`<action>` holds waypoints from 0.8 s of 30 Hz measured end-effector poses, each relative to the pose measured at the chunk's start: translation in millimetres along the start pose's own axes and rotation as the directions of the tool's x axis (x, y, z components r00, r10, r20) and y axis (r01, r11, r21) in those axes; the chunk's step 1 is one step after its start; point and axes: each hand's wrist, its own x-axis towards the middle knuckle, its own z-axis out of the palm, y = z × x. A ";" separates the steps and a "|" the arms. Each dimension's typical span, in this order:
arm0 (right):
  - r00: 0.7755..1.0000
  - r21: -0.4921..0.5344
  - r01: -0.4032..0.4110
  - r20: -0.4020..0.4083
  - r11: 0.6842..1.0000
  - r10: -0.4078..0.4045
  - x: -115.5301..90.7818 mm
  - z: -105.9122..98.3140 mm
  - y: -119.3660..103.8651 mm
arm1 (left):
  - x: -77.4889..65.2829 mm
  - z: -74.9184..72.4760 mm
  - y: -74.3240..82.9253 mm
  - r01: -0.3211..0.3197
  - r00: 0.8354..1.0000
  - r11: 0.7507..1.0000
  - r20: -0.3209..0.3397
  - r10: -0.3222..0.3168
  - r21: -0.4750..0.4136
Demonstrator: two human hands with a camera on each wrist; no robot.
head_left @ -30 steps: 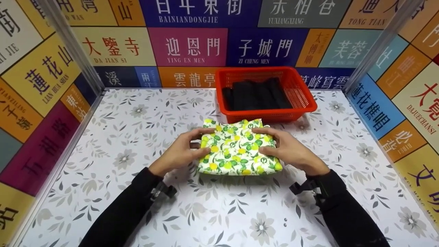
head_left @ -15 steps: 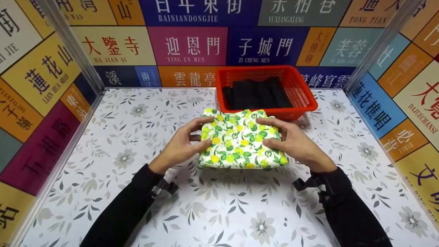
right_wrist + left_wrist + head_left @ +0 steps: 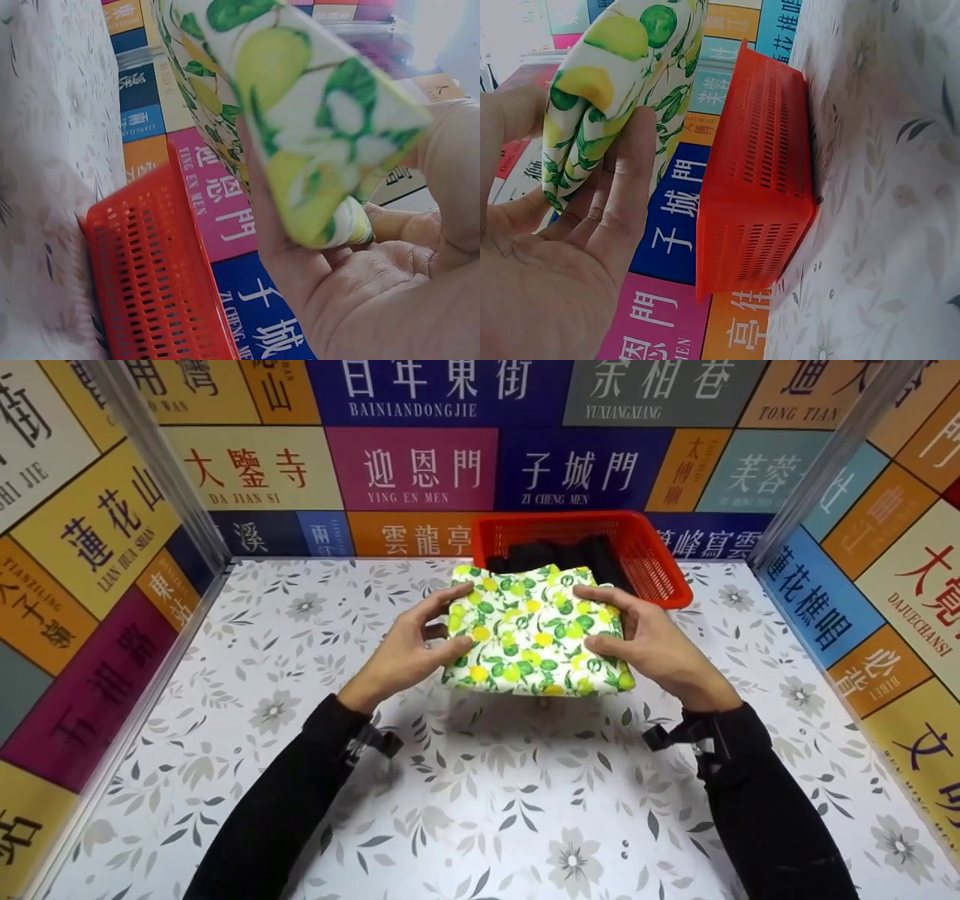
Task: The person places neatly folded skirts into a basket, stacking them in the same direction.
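Observation:
A folded cloth with a lemon-and-leaf print point(image 3: 536, 634) is held up off the table by both hands, overlapping the front of the red basket in the head view. At its left edge, my left hand point(image 3: 405, 649) grips it between thumb and fingers. My right hand point(image 3: 656, 649) pinches the opposite edge the same way, thumb on the near face. Layers of the folded cloth point(image 3: 592, 90) show end-on in the left wrist view. In the right wrist view a corner of the cloth point(image 3: 337, 142) lies against the palm side of the right hand.
Behind the cloth stands a red plastic basket point(image 3: 660, 566) with slotted walls, its front wall mostly hidden. Dark folded fabric point(image 3: 600, 553) lies inside it. A leaf-patterned white tabletop point(image 3: 480, 810) spreads below, with colourful lettered panels point(image 3: 420, 465) closing in the back and sides.
Both hands have lifted the folded cloth up and away from me, toward the basket. It now covers much of the basket's front, which was in plain sight a second ago.

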 end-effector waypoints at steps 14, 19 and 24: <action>0.992 -0.123 -0.090 -0.103 0.988 0.077 55.3 -24.8 0.7 | 60.3 -1.6 -12.5 0.035 0.999 0.999 0.018 -0.036 0.024; 0.985 -0.150 -0.076 -0.164 0.986 0.051 73.2 -29.9 4.8 | 81.1 0.5 -16.5 0.043 0.999 0.999 0.002 -0.043 0.011; 0.977 -0.218 -0.064 -0.213 0.974 0.016 89.5 -36.9 13.6 | 99.3 5.6 -21.0 0.040 0.999 0.999 -0.027 -0.040 0.020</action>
